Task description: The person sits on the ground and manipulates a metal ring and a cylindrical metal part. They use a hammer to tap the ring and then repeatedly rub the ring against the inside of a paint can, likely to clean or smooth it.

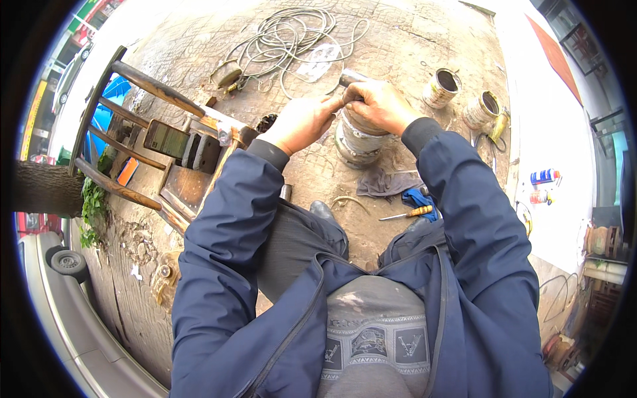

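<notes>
Outdoors, R hand [383, 105] gripping 1 metal pc. [350, 77], L hand [302, 123] grip unclear, 1 cyl. [356, 140], 2 hollow cyls. [436, 95]

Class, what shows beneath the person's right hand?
Beneath the right hand shows a grimy cylinder. The hand covers part of its top, so what lies there cannot be seen.

upper centre, a rough, dull metal-looking cylinder [357, 149]; upper left, a worn wooden chair [159, 88]; mid-frame, a matt cloth rag [385, 184]; rough pavement [411, 40].
</notes>
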`<state>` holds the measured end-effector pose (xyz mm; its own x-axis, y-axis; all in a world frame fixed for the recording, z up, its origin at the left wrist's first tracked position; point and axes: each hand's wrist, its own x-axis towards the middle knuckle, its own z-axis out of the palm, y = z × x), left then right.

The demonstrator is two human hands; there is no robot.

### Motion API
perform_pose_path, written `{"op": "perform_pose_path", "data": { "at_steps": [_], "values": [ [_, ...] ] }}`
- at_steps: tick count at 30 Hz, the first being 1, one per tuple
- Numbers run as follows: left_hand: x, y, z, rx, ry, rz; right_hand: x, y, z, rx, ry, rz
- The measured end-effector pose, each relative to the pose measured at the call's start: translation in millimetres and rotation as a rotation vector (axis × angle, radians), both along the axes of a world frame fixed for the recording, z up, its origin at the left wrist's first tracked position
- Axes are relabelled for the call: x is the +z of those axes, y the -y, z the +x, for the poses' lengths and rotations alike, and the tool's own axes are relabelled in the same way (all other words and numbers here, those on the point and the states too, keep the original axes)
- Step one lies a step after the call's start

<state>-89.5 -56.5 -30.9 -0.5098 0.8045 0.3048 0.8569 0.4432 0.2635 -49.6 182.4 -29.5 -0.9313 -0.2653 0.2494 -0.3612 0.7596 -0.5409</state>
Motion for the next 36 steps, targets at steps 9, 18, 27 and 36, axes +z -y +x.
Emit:
{"op": "perform_pose_path", "data": {
  "at_steps": [9, 18, 27, 36],
  "values": [
    [-16, -25, 9, 0.27, 0.951, 0.435, 0, 6, 8, -0.02, -0.097, 0.017],
    [-21, -26, 15, 0.381, 0.622, 0.563, -5, 7, 6, -0.025, -0.115, 0.008],
    [-20, -17, 9, 0.231, -0.218, 0.135, -6, 7, 1, -0.024, -0.073, 0.044],
    [-15, -13, 6, 0.367, 1.433, 0.59, -6, 6, 6, -0.045, -0.092, 0.054]
  ]
}}
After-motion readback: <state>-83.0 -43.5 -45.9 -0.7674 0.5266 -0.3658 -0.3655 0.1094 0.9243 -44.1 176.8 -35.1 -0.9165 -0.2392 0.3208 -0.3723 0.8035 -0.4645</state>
